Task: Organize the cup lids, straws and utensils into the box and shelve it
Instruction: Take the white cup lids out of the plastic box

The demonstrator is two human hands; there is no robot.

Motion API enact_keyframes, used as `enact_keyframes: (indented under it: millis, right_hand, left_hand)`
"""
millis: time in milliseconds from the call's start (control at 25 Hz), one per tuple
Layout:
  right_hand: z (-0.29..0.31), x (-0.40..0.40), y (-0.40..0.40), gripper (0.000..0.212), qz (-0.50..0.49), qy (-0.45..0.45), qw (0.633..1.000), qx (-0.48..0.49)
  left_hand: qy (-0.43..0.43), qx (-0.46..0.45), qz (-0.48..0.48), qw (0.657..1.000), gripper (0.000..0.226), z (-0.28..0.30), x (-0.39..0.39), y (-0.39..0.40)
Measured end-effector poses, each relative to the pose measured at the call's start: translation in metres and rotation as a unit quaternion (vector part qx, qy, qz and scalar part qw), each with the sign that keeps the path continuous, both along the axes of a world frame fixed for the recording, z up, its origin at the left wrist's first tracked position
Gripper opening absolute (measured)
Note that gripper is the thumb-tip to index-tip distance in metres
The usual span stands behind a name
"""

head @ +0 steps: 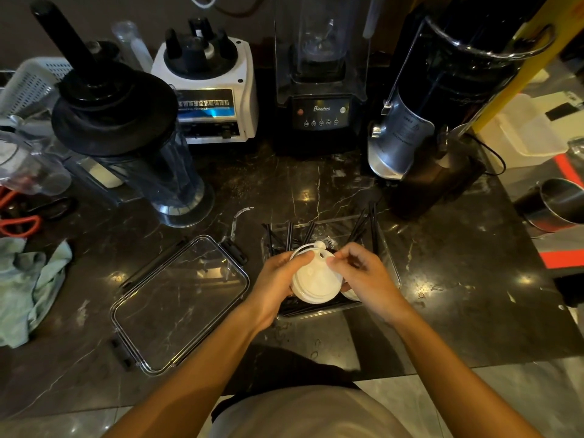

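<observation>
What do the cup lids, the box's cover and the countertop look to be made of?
Cup lids, held in both hands: white matte plastic, judging by the thin moulded rims.
Box's cover, lying flat on the counter: clear hard plastic with black clips, since the stone shows through it.
Countertop: dark polished stone, probably marble; pale veins and sharp light reflections suggest it, though it could be imitation.

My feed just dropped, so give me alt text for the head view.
Both hands hold a stack of white cup lids over a clear box of black straws: left hand grips it, right hand pinches its top edge. The box's lid lies open to the left on the dark counter.
</observation>
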State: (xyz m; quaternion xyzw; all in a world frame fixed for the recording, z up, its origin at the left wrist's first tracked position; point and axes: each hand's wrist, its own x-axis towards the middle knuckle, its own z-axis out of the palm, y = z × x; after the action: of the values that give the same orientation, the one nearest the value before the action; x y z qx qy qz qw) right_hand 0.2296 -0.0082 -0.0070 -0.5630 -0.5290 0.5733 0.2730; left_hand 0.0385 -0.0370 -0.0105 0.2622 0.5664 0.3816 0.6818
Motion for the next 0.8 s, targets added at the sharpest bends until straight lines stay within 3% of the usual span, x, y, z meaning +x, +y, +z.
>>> enact_keyframes:
  millis: [200, 320, 560, 680, 800]
  right_hand:
    - [0.002, -0.003, 0.000, 0.009, -0.007, 0.044, 0.999, 0.008]
    - [0.003, -0.008, -0.001, 0.016, 0.003, 0.053, 0.998, 0.021]
    - [0.002, -0.001, 0.001, 0.021, 0.017, 0.017, 1.000, 0.005]
    - [-0.001, 0.019, 0.010, 0.010, -0.022, -0.102, 0.993, 0.049]
    - [-0.003, 0.041, 0.020, 0.014, 0.056, -0.319, 0.941, 0.101]
  left_hand:
    - [-0.008, 0.008, 0.032, 0.999, 0.037, 0.002, 0.002, -0.002]
    - [0.014, 0.036, 0.060, 0.997, 0.029, 0.001, 0.003, -0.002]
    - [0.027, 0.036, 0.073, 0.996, 0.022, -0.002, 0.003, -0.001]
    - [0.008, 0.006, 0.079, 0.997, 0.028, -0.006, 0.002, 0.002]
    - [0.006, -0.009, 0.081, 0.997, 0.036, -0.010, 0.000, 0.005]
